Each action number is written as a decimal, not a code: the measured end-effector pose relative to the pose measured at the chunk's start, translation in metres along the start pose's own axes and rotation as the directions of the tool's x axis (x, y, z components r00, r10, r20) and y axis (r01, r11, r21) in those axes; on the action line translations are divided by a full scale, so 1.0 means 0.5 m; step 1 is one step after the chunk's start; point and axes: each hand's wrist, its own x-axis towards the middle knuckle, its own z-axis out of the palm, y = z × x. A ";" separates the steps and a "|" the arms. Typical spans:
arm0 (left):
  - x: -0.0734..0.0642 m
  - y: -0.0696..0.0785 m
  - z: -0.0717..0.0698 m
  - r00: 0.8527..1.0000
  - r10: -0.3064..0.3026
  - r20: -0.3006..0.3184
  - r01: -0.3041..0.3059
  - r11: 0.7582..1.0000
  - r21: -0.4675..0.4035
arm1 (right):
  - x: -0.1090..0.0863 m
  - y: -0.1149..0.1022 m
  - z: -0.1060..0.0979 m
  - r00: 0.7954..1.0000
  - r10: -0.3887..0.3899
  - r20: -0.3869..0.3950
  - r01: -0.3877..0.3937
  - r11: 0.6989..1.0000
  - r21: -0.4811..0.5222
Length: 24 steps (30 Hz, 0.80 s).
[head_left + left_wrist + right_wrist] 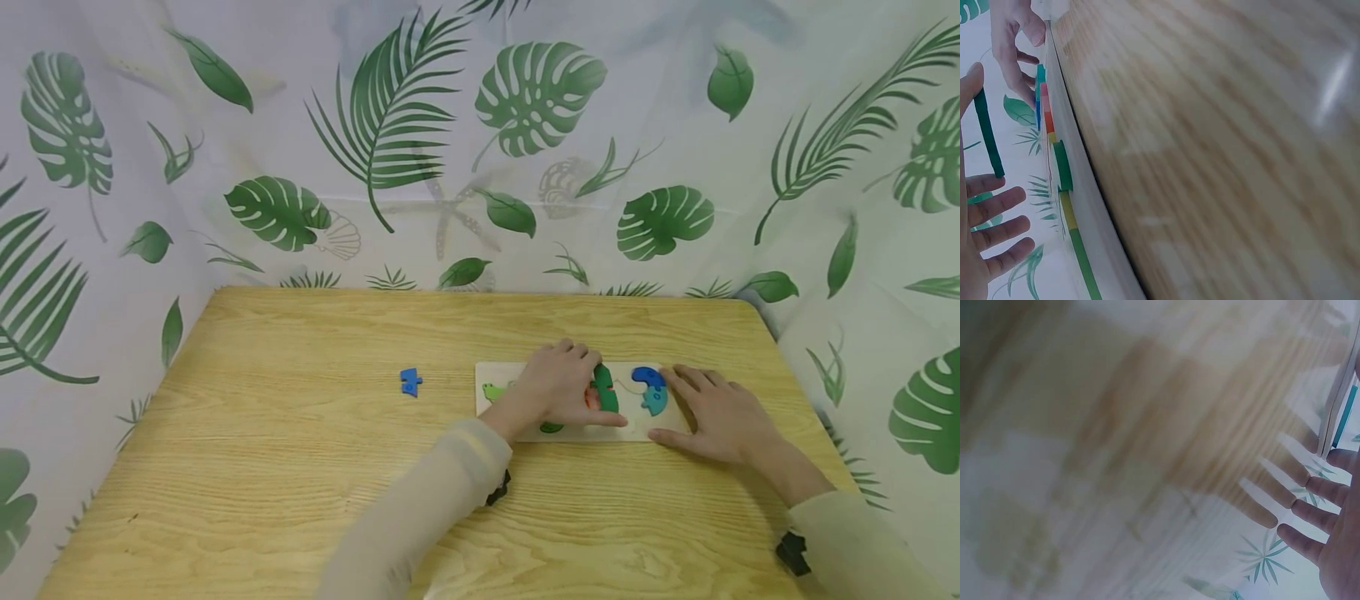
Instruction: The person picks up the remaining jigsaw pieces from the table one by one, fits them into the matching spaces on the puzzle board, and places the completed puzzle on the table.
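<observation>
My left hand (558,383) is over the middle of a pale wooden puzzle board (633,431). It pinches a flat green puzzle piece (989,134) by its ends between thumb and index finger, clear of the board in the left wrist view. The other fingers spread loosely. My right hand (723,421) rests at the board's right end, fingers extended, with thumb and index fingertip at the edge. Near it, a dark blue piece (649,378) and a teal piece (655,402) lie joined on the board. My left hand partly hides other coloured pieces.
On the wooden table (285,467), a blue puzzle piece (409,382) lies left of the board. A light green piece (492,391) shows at the board's left end. A white curtain (435,100) with green leaf prints hangs behind the table and along both sides.
</observation>
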 end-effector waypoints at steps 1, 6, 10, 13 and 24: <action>0.004 0.003 0.000 1.000 0.000 0.006 0.000 1.000 0.004 | 0.000 0.000 -0.001 1.000 0.002 0.000 -0.002 1.000 -0.002; 0.020 0.015 0.004 0.999 -0.002 0.038 0.001 1.000 0.014 | 0.001 0.000 -0.002 1.000 0.001 0.000 -0.001 1.000 -0.009; 0.028 0.021 0.010 0.999 -0.003 0.048 0.001 0.999 0.032 | 0.001 0.002 -0.001 1.000 -0.001 -0.002 0.001 1.000 -0.011; 0.032 0.025 0.017 0.999 -0.002 0.046 0.000 0.999 0.043 | 0.001 0.002 0.000 1.000 -0.002 -0.003 0.002 1.000 -0.010; 0.041 0.037 0.031 0.997 -0.012 0.070 0.009 0.999 0.047 | 0.001 0.000 -0.005 1.000 -0.002 0.002 0.003 1.000 -0.007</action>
